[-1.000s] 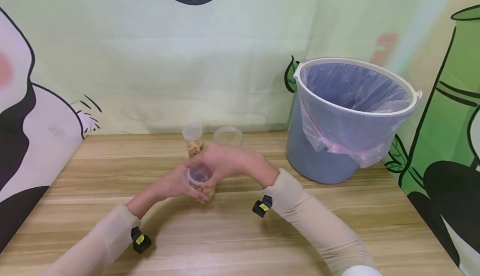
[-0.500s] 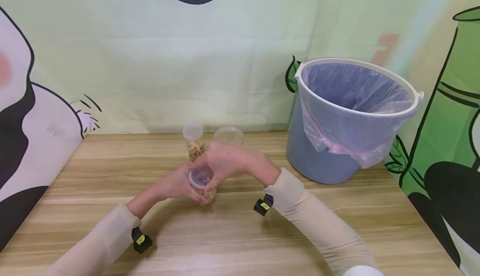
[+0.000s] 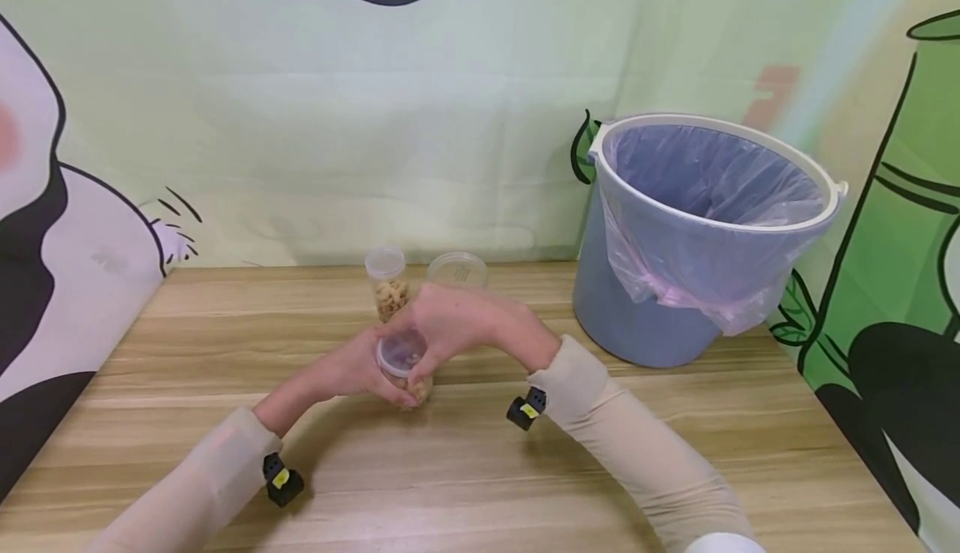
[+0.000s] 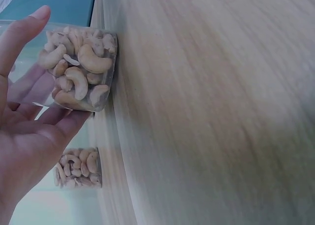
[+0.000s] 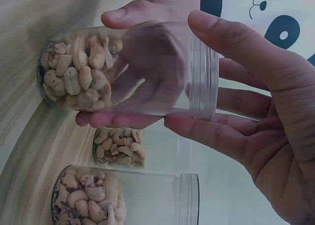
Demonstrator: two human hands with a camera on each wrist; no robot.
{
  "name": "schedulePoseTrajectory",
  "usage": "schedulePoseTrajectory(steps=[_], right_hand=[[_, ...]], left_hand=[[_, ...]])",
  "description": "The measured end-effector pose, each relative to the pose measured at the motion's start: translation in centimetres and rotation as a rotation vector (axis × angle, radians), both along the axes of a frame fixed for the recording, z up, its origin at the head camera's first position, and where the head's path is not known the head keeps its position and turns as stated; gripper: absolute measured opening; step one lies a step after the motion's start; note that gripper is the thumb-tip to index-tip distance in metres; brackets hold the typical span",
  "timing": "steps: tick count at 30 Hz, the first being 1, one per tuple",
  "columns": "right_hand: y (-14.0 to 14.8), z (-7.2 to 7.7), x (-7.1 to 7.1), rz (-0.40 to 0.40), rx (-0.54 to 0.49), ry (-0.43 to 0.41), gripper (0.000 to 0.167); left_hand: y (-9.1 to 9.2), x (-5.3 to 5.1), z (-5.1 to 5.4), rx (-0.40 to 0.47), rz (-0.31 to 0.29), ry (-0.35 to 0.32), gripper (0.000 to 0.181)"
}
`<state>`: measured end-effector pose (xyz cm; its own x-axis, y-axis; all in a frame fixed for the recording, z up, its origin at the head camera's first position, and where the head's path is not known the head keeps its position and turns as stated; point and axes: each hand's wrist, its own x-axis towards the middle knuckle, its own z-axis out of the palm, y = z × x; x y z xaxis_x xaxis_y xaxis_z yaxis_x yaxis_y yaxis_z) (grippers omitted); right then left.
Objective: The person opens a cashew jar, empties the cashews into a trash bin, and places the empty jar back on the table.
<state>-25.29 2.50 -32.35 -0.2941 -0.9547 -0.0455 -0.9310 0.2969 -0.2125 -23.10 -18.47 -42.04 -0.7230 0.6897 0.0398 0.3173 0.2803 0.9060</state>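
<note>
Clear cylindrical plastic cashew jar [image 5: 98, 70]: upright, back half of wood-grain worktop [image 3: 450, 495]. Left hand [image 3: 358, 368] grips body; right hand [image 3: 453, 319] pinches round clear lid [image 3: 401, 353]. Probably lid work: brace body, keep lid level, don't squeeze. Count: three cashew jars, including left rear jar [image 3: 391, 290] and right rear jar [image 3: 457, 269] by back edge; one blue bin [image 3: 637, 311], right.

- Your head view: bright, even; soft shadows on the table [image 3: 465, 495] below your sleeves [image 3: 637, 453].
- Pale streak [image 3: 847, 52] washes the backdrop [image 3: 480, 144] upper right; bucket [image 3: 637, 319] looks stretched near that side.
- Your wrist views: dimmer, cooler.
- Left wrist: bluish, table grain goes soft, low contrast.
</note>
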Motion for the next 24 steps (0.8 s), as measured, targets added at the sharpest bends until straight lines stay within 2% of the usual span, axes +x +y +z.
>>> schedulePoseTrajectory(steps=[8,12,15,17,19,24], right_hand=[[0.0,0.1,0.2,0.011,0.019,-0.003,0.070],[-0.1,0.1,0.2,0.016,0.064,-0.047,0.073],[-0.2,0.2,0.5,-0.013,0.108,-0.086,0.075],[-0.3,0.2,0.7,-0.056,0.118,-0.088,0.073],[-0.5,0.2,1.0,-0.127,0.100,-0.054,0.069],[-1.4,0.3,2.1,-0.382,-0.012,0.058,0.055]], left_hand=[[-0.1,-0.1,-0.2,0.015,-0.009,0.002,0.076],[-0.1,-0.2,-0.3,0.044,-0.005,-0.005,0.083],[-0.1,-0.2,-0.5,0.065,0.006,-0.024,0.087],[-0.2,-0.2,-0.6,0.069,0.016,-0.032,0.088],[-0.3,-0.2,-0.7,0.064,0.018,-0.045,0.081],[-0.5,-0.3,-1.0,0.022,0.029,-0.046,0.065]])
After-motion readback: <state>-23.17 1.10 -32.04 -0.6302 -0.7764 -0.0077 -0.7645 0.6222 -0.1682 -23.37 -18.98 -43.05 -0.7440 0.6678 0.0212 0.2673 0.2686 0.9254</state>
